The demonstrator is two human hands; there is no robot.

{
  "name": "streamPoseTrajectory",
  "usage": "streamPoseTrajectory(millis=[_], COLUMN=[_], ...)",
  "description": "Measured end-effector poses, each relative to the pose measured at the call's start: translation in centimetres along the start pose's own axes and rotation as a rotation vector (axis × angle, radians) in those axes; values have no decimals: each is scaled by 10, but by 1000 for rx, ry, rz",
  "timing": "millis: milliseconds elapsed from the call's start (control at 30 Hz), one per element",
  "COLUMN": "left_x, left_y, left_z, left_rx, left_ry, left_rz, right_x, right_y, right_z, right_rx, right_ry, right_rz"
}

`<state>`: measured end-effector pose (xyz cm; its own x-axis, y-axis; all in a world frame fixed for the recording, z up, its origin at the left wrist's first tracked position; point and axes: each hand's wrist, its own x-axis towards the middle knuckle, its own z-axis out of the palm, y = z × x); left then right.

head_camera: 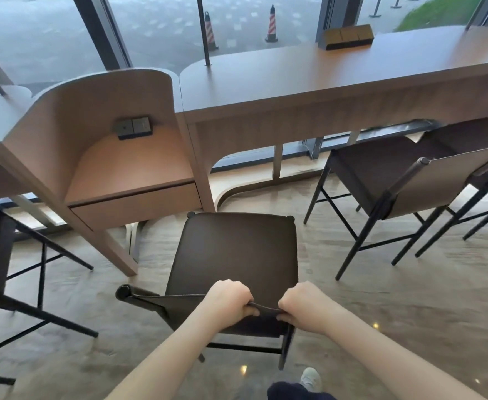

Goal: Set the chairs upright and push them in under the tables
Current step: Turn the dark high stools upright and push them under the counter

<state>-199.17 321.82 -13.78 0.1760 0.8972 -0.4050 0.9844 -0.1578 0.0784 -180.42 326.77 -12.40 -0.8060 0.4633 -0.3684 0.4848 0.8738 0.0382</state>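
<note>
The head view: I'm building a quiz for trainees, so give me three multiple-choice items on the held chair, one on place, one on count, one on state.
1. Where does the held chair stand?
A. on the long table
B. on the floor before the long table
C. outside the window

2. How many striped cones stand outside?
A. two
B. four
C. none

3. How is the backrest held?
A. the left hand and right hand grip it
B. one hand
C. untouched

Answers: B, its legs rest on the floor; A, two show through the glass; A, fingers curl round the top edge.

Bare forearms; dark trousers [294, 392]; white shoe [310, 378].
</note>
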Motion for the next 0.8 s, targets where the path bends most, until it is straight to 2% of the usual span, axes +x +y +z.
streamPoseTrajectory(millis=[567,800], left_x=[93,120], left_y=[32,24], left_z=[-64,-97], left_rx=[-56,-73], left_ry=[83,117], left_rz=[-204,-325], right_x=[36,66], right_y=[145,185], right_z=[-43,-71], right_rx=[-50,2], right_ry=[-30,18], right_rz=[-132,-168])
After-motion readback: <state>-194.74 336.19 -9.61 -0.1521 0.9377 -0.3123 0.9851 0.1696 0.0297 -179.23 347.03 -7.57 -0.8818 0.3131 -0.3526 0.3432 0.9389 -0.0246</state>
